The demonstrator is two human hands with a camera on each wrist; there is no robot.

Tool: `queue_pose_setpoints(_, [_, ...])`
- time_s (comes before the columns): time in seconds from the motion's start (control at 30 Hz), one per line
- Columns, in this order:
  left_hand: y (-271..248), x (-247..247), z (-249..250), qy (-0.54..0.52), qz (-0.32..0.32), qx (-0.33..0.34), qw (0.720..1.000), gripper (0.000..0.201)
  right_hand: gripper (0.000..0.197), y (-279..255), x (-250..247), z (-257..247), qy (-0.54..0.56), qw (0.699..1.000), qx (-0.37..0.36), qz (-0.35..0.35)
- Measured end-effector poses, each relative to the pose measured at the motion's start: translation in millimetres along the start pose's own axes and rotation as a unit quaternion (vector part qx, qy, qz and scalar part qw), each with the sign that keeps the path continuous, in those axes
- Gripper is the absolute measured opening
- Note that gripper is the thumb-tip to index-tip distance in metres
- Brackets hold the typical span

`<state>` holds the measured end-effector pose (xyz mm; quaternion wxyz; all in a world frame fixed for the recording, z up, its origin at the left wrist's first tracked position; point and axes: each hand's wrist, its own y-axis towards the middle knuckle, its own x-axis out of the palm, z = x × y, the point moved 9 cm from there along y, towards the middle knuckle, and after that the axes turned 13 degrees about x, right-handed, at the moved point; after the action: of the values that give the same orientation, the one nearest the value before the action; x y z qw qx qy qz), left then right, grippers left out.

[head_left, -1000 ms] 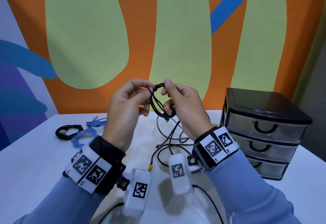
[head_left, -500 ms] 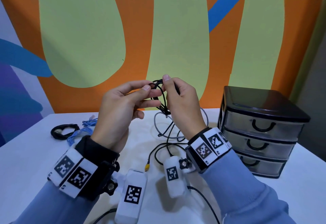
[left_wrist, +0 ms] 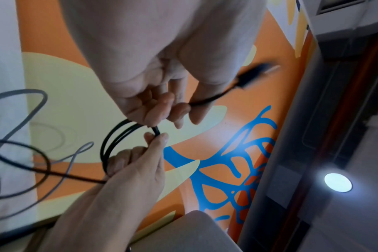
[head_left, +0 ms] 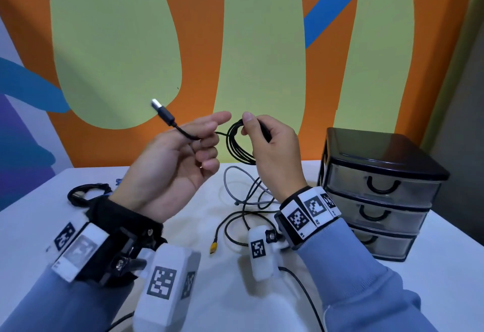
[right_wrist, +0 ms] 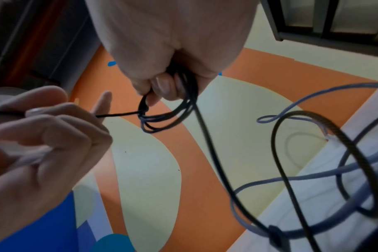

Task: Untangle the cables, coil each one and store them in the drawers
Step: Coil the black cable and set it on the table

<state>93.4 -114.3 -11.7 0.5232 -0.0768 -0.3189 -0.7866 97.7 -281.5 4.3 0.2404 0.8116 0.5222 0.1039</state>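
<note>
My right hand (head_left: 247, 122) pinches the top of a small coil of black cable (head_left: 237, 146), held in the air above the table. My left hand (head_left: 209, 135) pinches the free end of the same cable, and its USB plug (head_left: 162, 111) sticks up to the left. A short taut strand runs from the left fingers to the coil. In the left wrist view the plug (left_wrist: 255, 73) is blurred beside my left fingers (left_wrist: 162, 105). In the right wrist view the coil (right_wrist: 168, 119) hangs from my right fingers (right_wrist: 162, 85). A closed three-drawer unit (head_left: 379, 190) stands at the right.
Below the hands a grey cable (head_left: 235, 182) and a black cable with a yellow plug (head_left: 213, 246) lie tangled on the white table (head_left: 445, 266). A coiled black cable (head_left: 86, 194) lies at the left, with a bit of blue cable (head_left: 118, 181) behind my left wrist.
My left hand has drawn the plug end out to the left, away from the coil. The hands have moved apart, and the plug now stands free at the upper left.
</note>
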Motion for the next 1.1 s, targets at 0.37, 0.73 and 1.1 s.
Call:
queue_pose_setpoints(0.37, [-3.5,-18.3,52.4,0.599,0.065,0.329,0.727,0.004,0.035,-15.7,47.9,18.8,0.416,0.841,0.286,-0.192])
queue_pose_setpoints(0.73, [0.1,-22.8,21.5,0.265,0.067,0.144,0.951,0.014,0.053,-20.2,48.2,5.8,0.043,0.992,0.079,-0.087])
queue_pose_setpoints(1.1, [-7.8,16.4,26.3,0.511,-0.065,0.250,0.820,0.031,0.051,-9.4,32.1,7.9,0.038,0.997,0.032,-0.057])
